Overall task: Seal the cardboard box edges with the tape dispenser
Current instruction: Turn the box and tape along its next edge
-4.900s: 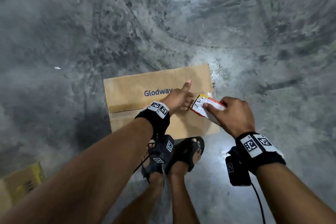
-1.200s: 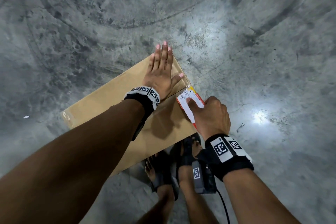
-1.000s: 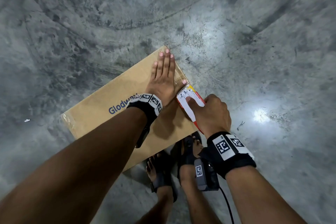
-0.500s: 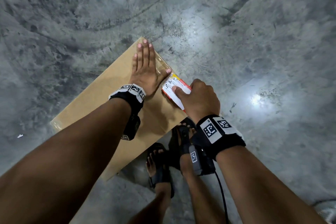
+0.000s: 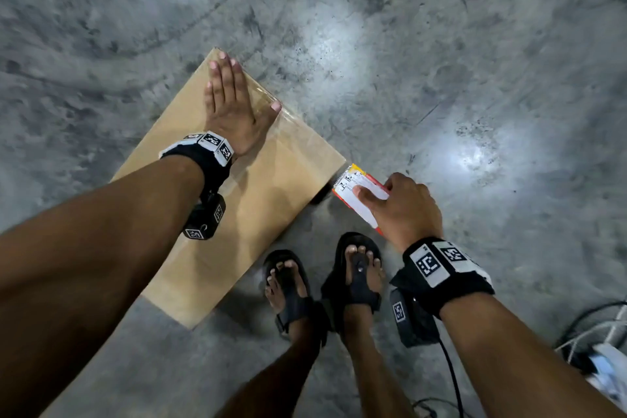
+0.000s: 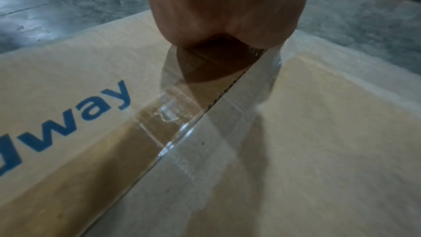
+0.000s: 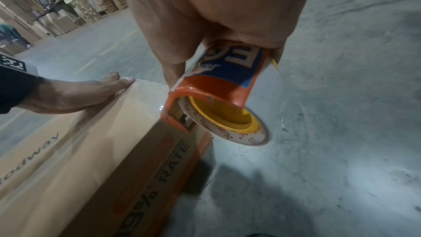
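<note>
A flat brown cardboard box (image 5: 258, 200) lies on the concrete floor, with clear tape (image 6: 205, 132) along its top seam and right edge. My left hand (image 5: 230, 102) lies flat on the box's far end, fingers straight and pressing, and shows from the side in the right wrist view (image 7: 75, 96). My right hand (image 5: 403, 210) grips the orange and white tape dispenser (image 5: 359, 193) just off the box's near right corner. The dispenser (image 7: 216, 100) holds a tape roll with a yellow core, its mouth at the box corner (image 7: 159, 132).
My two feet in black sandals (image 5: 322, 282) stand just behind the box. Cables and a white object (image 5: 604, 349) lie at the right edge. Stacks of cardboard boxes (image 7: 56, 6) line the far warehouse aisle. Bare concrete floor (image 5: 441, 61) surrounds the box.
My right hand has drawn the dispenser along the box's right edge toward me, from beside the left hand to just past the near corner. The left hand stays flat on the far end.
</note>
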